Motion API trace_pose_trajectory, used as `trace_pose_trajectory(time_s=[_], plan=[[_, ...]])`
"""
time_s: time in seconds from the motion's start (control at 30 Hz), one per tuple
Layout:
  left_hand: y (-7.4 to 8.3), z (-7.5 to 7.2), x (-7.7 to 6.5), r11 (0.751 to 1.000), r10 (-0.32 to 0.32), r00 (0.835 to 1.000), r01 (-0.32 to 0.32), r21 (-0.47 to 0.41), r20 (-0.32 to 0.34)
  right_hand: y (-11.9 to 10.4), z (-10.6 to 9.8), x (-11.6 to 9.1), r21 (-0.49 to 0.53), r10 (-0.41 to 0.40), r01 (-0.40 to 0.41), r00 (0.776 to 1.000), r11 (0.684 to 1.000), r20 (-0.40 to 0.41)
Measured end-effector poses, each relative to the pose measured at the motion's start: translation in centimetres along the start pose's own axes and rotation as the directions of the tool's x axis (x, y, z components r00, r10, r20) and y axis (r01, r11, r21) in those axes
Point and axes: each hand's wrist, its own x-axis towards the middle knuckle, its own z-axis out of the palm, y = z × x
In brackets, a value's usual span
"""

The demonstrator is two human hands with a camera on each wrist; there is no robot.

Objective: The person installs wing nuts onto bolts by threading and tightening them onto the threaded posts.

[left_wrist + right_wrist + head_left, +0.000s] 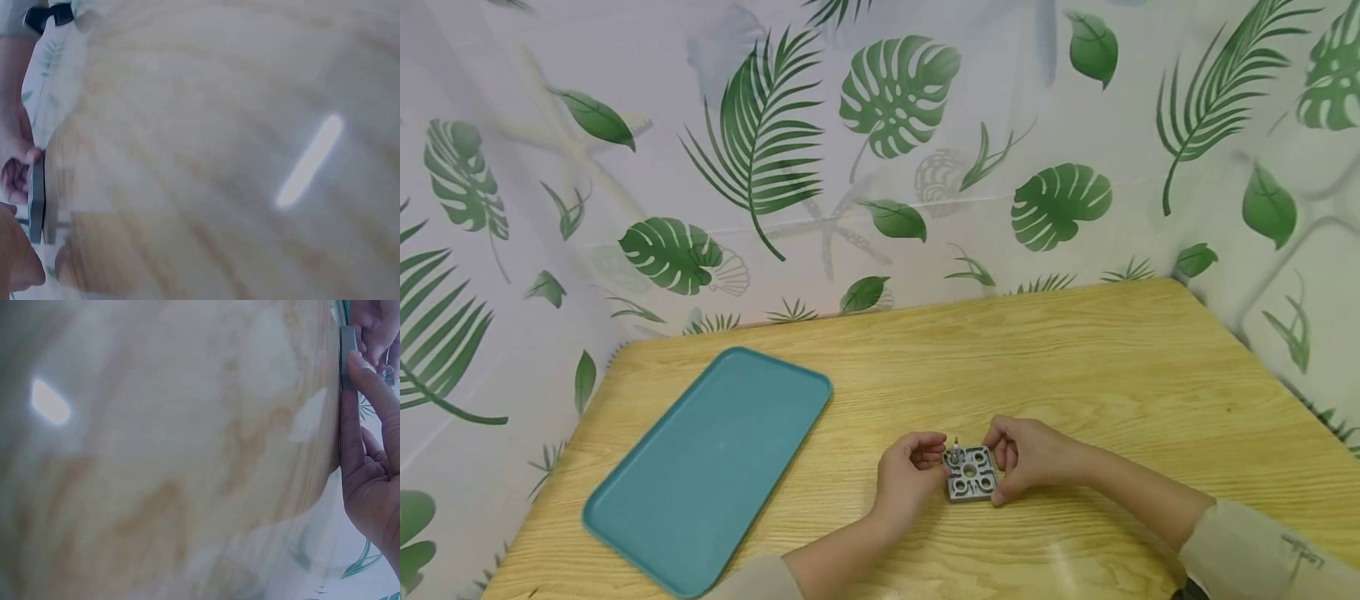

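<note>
A square grey metal plate point(970, 473) with round holes and recesses lies low over the table in the head view. At its far left corner stands a small shiny part with a thin upright pin point(956, 452). My left hand point(906, 475) holds the plate's left side, thumb at the edge and curled fingers beside the pin part. Across from it my right hand point(1033, 458) grips the right side, thumb at the near corner and fingers at the far one. Edge-on, the plate point(348, 347) shows in the right wrist view with the right thumb and a finger against it.
A blue-green rectangular tray point(718, 467) lies at the left of the wooden table point(1075, 367). Behind and beside the table hangs a white cloth point(970, 125) with green leaf prints. Light-coloured sleeves point(1247, 542) cover the forearms.
</note>
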Motion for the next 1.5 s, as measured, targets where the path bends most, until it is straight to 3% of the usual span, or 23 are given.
trace_pose_trajectory(time_s=[0.1, 0.3, 0.4, 0.57, 0.83, 1.17, 1.5], plan=[[0.0, 0.5, -0.8, 1.000, -0.020, 1.000, 0.020, 0.009, -0.024, -0.1, 0.1, 0.0, -0.005, 0.005, -0.005, 1.000, 1.000, 0.001], [-0.3, 1.0, -0.6, 1.000, -0.028, 0.997, 0.029, 0.010, -0.074, -0.2, 0.1, 0.0, 0.005, -0.002, 0.002, 1.000, 1.000, 0.010], [-0.6, 0.8, -0.4, 1.000, 0.001, 0.997, 0.001, 0.029, -0.071, -0.2, 0.1, 0.0, 0.016, -0.001, 0.001, 1.000, 1.000, 0.011], [-1.1, 0.1, 0.4, 0.994, 0.081, 0.997, -0.080, 0.075, -0.014, -0.1, 0.0, -0.1, 0.010, 0.001, -0.001, 1.000, 1.000, 0.005], [-1.2, -0.5, 1.9, 0.983, 0.132, 0.985, -0.144, 0.112, 0.108, 0.0, -0.2, -0.1, 0.008, -0.013, 0.013, 1.000, 1.000, 0.004], [-1.3, -0.8, 2.1, 0.992, 0.073, 0.975, -0.092, 0.084, 0.209, 0.5, 0.2, -0.3, 0.029, -0.008, 0.007, 1.000, 1.000, 0.013], [-1.0, -1.0, 2.7, 0.989, 0.062, 0.972, -0.091, 0.118, 0.227, 0.1, -0.1, 0.0, -0.008, -0.027, 0.028, 1.000, 1.000, 0.013]])
